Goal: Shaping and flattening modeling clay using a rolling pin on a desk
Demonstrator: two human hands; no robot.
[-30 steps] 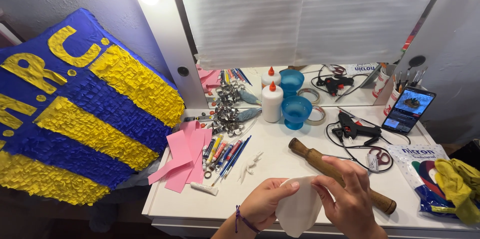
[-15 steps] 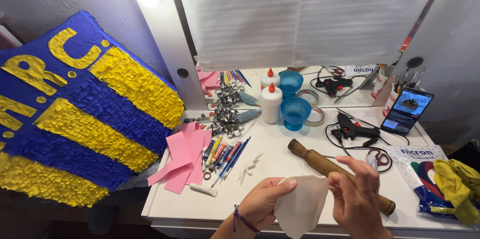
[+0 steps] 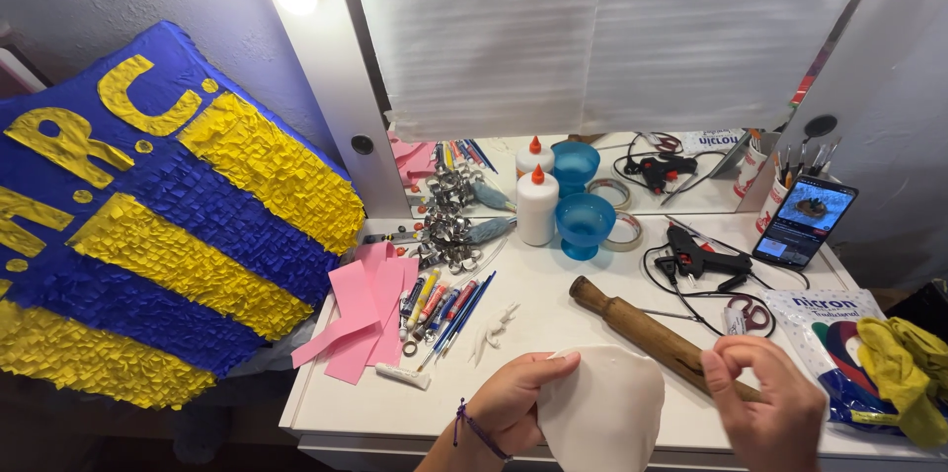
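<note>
The left hand (image 3: 513,403) pinches the thin white clay sheet (image 3: 602,413) at its left edge while the right hand (image 3: 765,403), fingertips pinched together and empty, hovers just right of it above the wooden rolling pin (image 3: 647,334); supporting the sheet from both edges should keep it from tearing.

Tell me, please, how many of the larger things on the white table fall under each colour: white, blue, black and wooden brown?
White: 2, the flat dough sheet pinched by the left hand and the glue bottle.
Blue: 1, the goblet.
Black: 2, the glue gun and the phone.
Wooden brown: 1, the rolling pin.
Total: 6.
</note>
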